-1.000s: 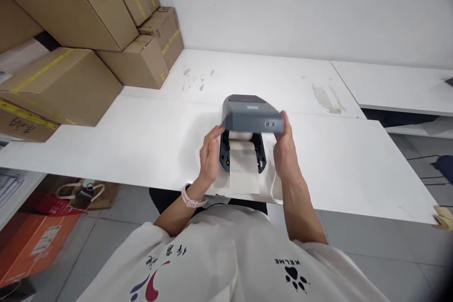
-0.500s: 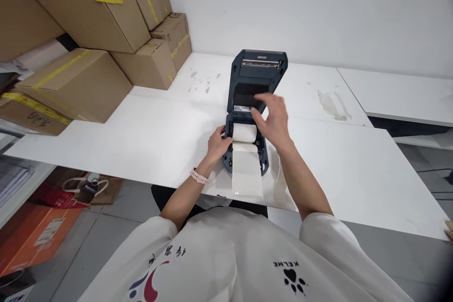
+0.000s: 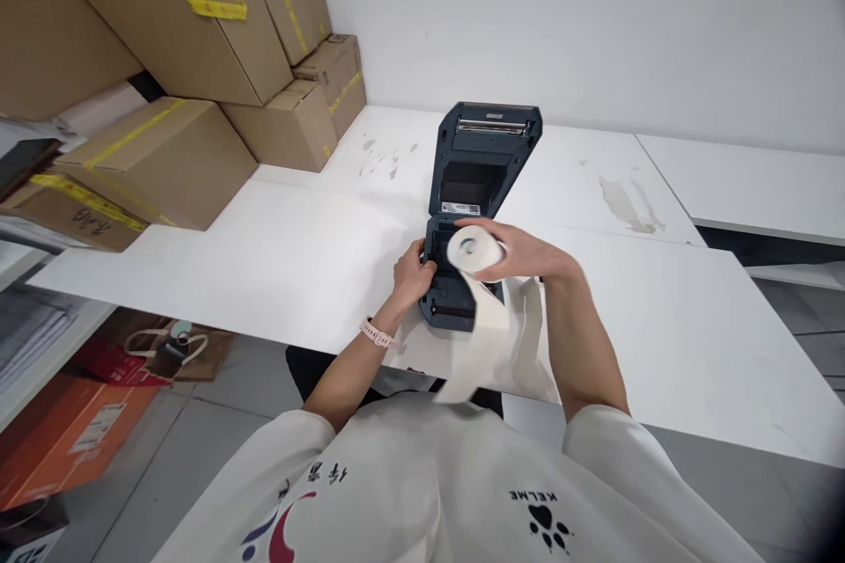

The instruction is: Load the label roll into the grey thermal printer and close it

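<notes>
A dark grey label printer (image 3: 462, 193) stands on the white table (image 3: 277, 255) with its lid tipped up and back. My right hand (image 3: 528, 253) is closed round a white paper roll (image 3: 470, 249) held just above the printer's open bay. A loose tail of paper (image 3: 485, 343) hangs from the roll down past the table's front edge. My left hand (image 3: 413, 273) rests against the printer's left side, fingers curled on its base. A pink watch sits on that wrist.
Brown cardboard boxes (image 3: 185, 106) with yellow tape are stacked at the table's back left. A second white table (image 3: 745, 176) stands at the right, with a gap between. An orange box (image 3: 59, 440) and a bag (image 3: 165, 343) lie on the floor at the left.
The printer lid went from nearly down to fully up. My right hand left the lid, reached into the bay and lifted the paper roll out. My left hand stayed at the printer's side.
</notes>
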`<action>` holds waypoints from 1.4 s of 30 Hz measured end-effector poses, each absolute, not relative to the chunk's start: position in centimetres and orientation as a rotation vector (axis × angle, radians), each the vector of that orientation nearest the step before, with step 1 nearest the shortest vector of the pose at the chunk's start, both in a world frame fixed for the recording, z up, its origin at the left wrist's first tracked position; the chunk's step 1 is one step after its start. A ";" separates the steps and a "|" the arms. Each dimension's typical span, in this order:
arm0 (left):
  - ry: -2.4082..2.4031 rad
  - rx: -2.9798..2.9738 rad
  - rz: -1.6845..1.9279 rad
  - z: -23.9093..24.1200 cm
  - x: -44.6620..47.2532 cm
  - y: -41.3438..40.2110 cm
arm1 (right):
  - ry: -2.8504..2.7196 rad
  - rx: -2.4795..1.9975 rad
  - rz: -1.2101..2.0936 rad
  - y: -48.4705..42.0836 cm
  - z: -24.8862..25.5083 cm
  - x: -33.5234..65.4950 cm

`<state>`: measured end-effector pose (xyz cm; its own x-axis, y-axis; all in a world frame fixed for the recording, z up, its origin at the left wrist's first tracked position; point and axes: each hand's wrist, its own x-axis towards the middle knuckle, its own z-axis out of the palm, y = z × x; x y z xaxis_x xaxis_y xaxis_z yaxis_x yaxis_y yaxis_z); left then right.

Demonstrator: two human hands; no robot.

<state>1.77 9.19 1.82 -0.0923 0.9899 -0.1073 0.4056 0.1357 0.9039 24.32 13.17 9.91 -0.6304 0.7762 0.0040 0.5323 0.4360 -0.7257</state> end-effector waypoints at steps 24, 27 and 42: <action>1.575 1.335 1.019 0.7 1.8 9.4 | -1.342 -1.290 1.112 14.2 -2.0 37.7; 1.593 1.334 1.011 0.8 1.8 9.4 | -1.440 -1.277 1.204 10.1 -2.4 37.7; 1.630 1.342 1.048 -0.3 2.0 9.8 | -2.457 -1.153 0.794 12.2 9.8 23.9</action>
